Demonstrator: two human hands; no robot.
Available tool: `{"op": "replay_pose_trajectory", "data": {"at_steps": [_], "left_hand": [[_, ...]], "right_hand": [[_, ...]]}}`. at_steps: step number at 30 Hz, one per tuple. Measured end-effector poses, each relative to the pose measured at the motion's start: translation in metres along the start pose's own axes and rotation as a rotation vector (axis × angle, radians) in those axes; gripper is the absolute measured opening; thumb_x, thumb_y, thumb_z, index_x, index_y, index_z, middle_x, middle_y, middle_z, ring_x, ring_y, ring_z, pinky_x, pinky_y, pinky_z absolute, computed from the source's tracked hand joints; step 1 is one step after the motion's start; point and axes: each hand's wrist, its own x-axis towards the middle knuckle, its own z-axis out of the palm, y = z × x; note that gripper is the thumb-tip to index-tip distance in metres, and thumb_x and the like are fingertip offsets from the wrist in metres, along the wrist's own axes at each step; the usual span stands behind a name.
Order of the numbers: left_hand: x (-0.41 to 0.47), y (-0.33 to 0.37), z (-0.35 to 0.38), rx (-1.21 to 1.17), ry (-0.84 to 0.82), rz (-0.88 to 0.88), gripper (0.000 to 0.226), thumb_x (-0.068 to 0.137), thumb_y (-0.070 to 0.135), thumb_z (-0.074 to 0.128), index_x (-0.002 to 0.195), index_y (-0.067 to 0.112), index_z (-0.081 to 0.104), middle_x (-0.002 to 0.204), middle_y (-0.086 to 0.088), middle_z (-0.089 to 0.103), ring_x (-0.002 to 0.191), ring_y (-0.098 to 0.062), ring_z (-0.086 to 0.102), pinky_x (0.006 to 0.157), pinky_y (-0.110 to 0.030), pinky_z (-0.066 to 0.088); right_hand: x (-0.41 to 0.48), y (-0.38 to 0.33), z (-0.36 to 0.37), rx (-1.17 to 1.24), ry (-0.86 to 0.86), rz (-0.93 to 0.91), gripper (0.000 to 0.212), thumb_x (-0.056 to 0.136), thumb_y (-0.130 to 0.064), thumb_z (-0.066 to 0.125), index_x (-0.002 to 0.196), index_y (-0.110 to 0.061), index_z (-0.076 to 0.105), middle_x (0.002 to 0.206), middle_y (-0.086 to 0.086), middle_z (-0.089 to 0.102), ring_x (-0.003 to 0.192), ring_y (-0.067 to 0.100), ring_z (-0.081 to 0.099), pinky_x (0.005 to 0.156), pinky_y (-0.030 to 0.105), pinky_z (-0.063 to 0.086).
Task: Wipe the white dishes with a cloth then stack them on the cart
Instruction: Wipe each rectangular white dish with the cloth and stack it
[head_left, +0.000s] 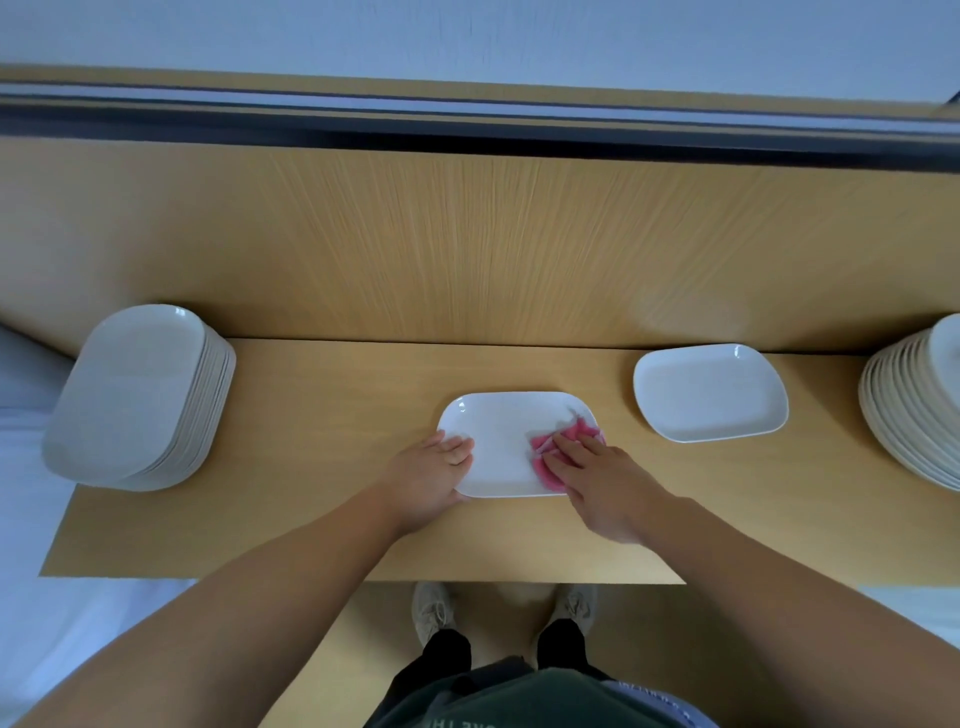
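A white rectangular dish (506, 441) lies flat on the wooden surface (322, 467) right in front of me. My left hand (428, 480) grips its left edge, thumb on the rim. My right hand (602, 488) presses a pink cloth (563, 441) onto the dish's right part with straight fingers. A single white dish (709, 392) lies to the right. A tall stack of white dishes (137, 397) stands at the left end, and another stack (917, 402) sits at the right edge of view.
A wooden back panel (467, 239) rises behind the surface, with a dark rail (467, 124) along its top. My feet (504, 608) stand below the near edge.
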Motion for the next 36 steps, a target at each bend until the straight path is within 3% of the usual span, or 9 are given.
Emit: {"op": "replay_pose_trajectory", "data": {"at_steps": [5, 10, 16, 19, 22, 24, 27, 31, 36], "left_hand": [[0.001, -0.001, 0.001, 0.04, -0.028, 0.005, 0.061, 0.103, 0.04, 0.028, 0.152, 0.006, 0.013, 0.161, -0.005, 0.003, 0.148, -0.014, 0.001, 0.115, -0.025, -0.009], [0.001, 0.0, 0.001, 0.093, -0.045, 0.018, 0.059, 0.104, 0.037, 0.027, 0.151, 0.004, 0.014, 0.161, -0.009, 0.004, 0.148, -0.018, 0.003, 0.117, -0.029, -0.005], [-0.006, 0.005, -0.005, 0.142, 0.017, 0.058, 0.047, 0.105, 0.018, 0.022, 0.15, 0.003, 0.017, 0.16, -0.011, 0.009, 0.147, -0.022, 0.009, 0.12, -0.034, 0.0], [-0.01, 0.012, -0.018, 0.086, 0.097, 0.067, 0.047, 0.097, 0.002, 0.029, 0.143, 0.007, 0.033, 0.152, -0.008, 0.03, 0.139, -0.022, 0.03, 0.117, -0.033, 0.013], [-0.012, 0.018, -0.034, 0.038, 0.174, 0.02, 0.047, 0.087, -0.003, 0.036, 0.13, 0.015, 0.043, 0.129, -0.003, 0.052, 0.11, -0.026, 0.052, 0.089, -0.031, 0.039], [-0.014, 0.021, -0.049, 0.025, 0.19, -0.039, 0.038, 0.091, 0.003, 0.038, 0.126, 0.016, 0.042, 0.115, -0.004, 0.057, 0.092, -0.026, 0.054, 0.068, -0.031, 0.036], [-0.017, 0.024, -0.07, -0.001, 0.259, -0.108, 0.023, 0.099, 0.016, 0.037, 0.12, 0.018, 0.044, 0.109, -0.002, 0.058, 0.082, -0.022, 0.05, 0.055, -0.031, 0.026], [-0.024, 0.028, -0.089, -0.203, 0.272, -0.155, 0.025, 0.104, 0.028, 0.031, 0.116, 0.015, 0.048, 0.106, -0.004, 0.057, 0.082, -0.021, 0.046, 0.057, -0.031, 0.027], [-0.027, 0.038, -0.101, -0.41, 0.27, -0.14, 0.029, 0.104, 0.028, 0.035, 0.123, 0.012, 0.05, 0.11, -0.007, 0.055, 0.092, -0.02, 0.045, 0.071, -0.029, 0.03]], "right_hand": [[-0.007, -0.004, 0.029, 0.094, 0.074, -0.033, 0.05, 0.09, -0.014, 0.048, 0.139, -0.024, 0.043, 0.143, -0.001, 0.043, 0.129, 0.028, 0.043, 0.098, 0.042, 0.046], [-0.013, -0.004, 0.013, 0.381, 0.167, -0.133, 0.027, 0.1, -0.015, 0.047, 0.117, -0.025, 0.065, 0.131, -0.008, 0.057, 0.125, 0.014, 0.051, 0.102, 0.028, 0.043], [-0.027, 0.009, -0.003, 0.442, 0.413, -0.201, 0.03, 0.097, -0.008, 0.048, 0.118, -0.022, 0.065, 0.13, -0.011, 0.059, 0.127, 0.006, 0.051, 0.092, 0.035, 0.052], [-0.031, 0.018, -0.013, 0.363, 0.475, -0.195, 0.038, 0.093, -0.005, 0.049, 0.124, -0.027, 0.059, 0.138, -0.015, 0.053, 0.122, 0.016, 0.057, 0.088, 0.037, 0.052], [-0.038, 0.025, -0.033, 0.364, 0.578, -0.176, 0.04, 0.091, 0.0, 0.05, 0.121, -0.024, 0.061, 0.14, -0.015, 0.051, 0.12, 0.015, 0.058, 0.087, 0.036, 0.053], [-0.041, 0.027, -0.049, 0.368, 0.657, -0.193, 0.038, 0.091, 0.003, 0.051, 0.117, -0.02, 0.064, 0.137, -0.012, 0.055, 0.124, 0.009, 0.055, 0.086, 0.035, 0.053], [-0.044, 0.03, -0.07, 0.337, 0.744, -0.252, 0.034, 0.093, 0.006, 0.048, 0.114, -0.014, 0.065, 0.13, -0.008, 0.059, 0.13, 0.003, 0.047, 0.086, 0.036, 0.053], [-0.049, 0.034, -0.084, 0.273, 0.846, -0.29, 0.036, 0.091, 0.005, 0.043, 0.116, -0.01, 0.065, 0.133, -0.004, 0.058, 0.125, 0.009, 0.052, 0.088, 0.036, 0.05], [-0.046, 0.04, -0.088, 0.275, 0.847, -0.286, 0.039, 0.097, -0.005, 0.038, 0.126, -0.015, 0.061, 0.142, -0.008, 0.051, 0.12, 0.016, 0.057, 0.092, 0.037, 0.048]]}}
